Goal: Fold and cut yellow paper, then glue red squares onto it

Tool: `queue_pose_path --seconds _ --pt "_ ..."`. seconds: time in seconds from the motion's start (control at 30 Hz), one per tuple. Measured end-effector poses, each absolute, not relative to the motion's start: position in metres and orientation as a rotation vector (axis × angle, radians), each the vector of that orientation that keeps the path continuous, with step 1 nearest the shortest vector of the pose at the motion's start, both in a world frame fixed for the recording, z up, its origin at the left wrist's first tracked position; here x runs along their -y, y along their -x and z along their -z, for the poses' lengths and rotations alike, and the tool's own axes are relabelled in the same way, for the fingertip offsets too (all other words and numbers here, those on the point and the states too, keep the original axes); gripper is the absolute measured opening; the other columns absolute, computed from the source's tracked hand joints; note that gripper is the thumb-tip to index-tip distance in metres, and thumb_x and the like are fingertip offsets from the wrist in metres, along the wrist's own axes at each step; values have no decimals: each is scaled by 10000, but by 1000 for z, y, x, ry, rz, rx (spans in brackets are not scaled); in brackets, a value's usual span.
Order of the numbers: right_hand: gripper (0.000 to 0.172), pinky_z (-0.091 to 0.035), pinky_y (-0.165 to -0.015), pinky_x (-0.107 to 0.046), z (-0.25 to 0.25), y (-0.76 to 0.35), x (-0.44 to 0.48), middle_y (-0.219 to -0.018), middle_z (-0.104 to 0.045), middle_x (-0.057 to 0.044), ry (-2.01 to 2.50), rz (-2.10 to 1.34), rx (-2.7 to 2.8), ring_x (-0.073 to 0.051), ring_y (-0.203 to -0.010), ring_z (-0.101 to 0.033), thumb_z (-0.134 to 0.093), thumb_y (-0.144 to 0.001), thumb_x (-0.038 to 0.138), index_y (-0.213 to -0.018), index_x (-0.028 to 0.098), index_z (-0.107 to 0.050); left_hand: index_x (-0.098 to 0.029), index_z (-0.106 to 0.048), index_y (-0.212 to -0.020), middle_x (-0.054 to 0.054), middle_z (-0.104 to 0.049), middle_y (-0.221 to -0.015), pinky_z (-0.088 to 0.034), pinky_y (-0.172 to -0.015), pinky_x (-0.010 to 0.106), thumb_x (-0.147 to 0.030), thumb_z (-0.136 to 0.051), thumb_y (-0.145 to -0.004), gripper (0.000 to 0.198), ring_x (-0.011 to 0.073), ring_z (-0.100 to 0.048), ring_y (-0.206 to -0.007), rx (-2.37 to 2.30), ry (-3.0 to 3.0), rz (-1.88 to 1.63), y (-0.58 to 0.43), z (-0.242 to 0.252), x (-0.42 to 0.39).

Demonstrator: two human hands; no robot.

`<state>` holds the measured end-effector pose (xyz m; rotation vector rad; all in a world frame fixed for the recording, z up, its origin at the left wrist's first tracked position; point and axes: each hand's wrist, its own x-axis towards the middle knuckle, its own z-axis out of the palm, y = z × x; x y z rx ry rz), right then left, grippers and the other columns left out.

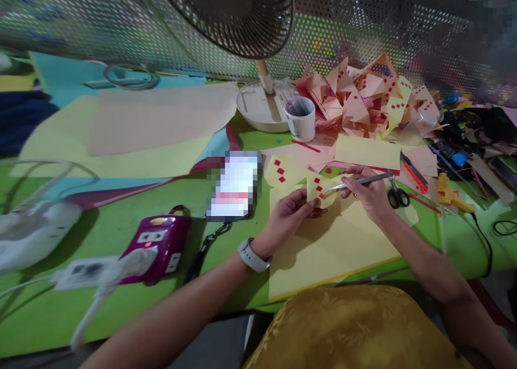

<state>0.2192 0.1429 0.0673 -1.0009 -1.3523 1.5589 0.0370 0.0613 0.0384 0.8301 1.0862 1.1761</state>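
Observation:
My left hand (pixel 291 214) pinches the lower edge of a small yellow paper piece (pixel 313 181) bearing a slanting row of red diamonds. In my right hand (pixel 365 188) is a pair of metal tweezers (pixel 369 180), held like a pen. Their tips point left and lie at or very near the lowest diamond; whether they touch it I cannot tell. Beneath both hands spreads a large yellow sheet (pixel 315 256). Just beyond my left hand lies another yellow piece (pixel 288 167) with red diamonds. Black-handled scissors (pixel 398 197) rest right of my right hand.
A yellow glue gun (pixel 452 195) and a red cutter knife (pixel 416 175) lie to the right. Behind stand a white mug (pixel 302 124), a fan (pixel 258 108) and a heap of folded peach paper (pixel 355 99). A phone (pixel 235 186) and a purple power adapter (pixel 161 245) sit left.

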Motion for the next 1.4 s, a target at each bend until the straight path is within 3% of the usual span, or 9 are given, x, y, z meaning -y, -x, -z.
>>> queue_pose_path --seconds 0.5,0.9,1.27,1.4 --pt "419 -523 -555 -238 -62 -221 -145 -605 -623 63 983 -1582 1347 -109 -506 -639 -811 -698 456 -927 183 -591 -167 -648 -877 -9 -679 -731 -590 -757 276 -423 -774 -787 299 137 -700 -711 -1063 -867 -1166 -37 -41 -61" --pt "450 -539 -576 -263 -68 -219 -143 -574 -608 77 970 -1572 1388 -109 -504 -631 -810 -685 504 -905 195 -569 -174 -637 -826 -5 -658 -797 -573 -706 249 -421 -749 -796 273 114 -638 -695 -1112 -923 -1185 -38 -38 -62" --pt "378 -539 -596 -272 -70 -223 -140 -610 -637 51 988 -1500 1492 -127 -531 -659 -791 -730 482 -889 196 -601 -167 -658 -771 -13 -660 -715 -578 -691 254 -465 -803 -741 333 110 -623 -656 -1177 -931 -1187 -38 -34 -65" --pt "374 -520 -559 -259 -71 -228 -142 -751 -713 5 988 -1327 1459 -128 -552 -675 -648 -848 566 -980 216 -637 -163 -679 -823 6 -696 -768 -580 -696 264 -449 -809 -738 326 123 -647 -678 -1191 -888 -1215 -37 -33 -65"
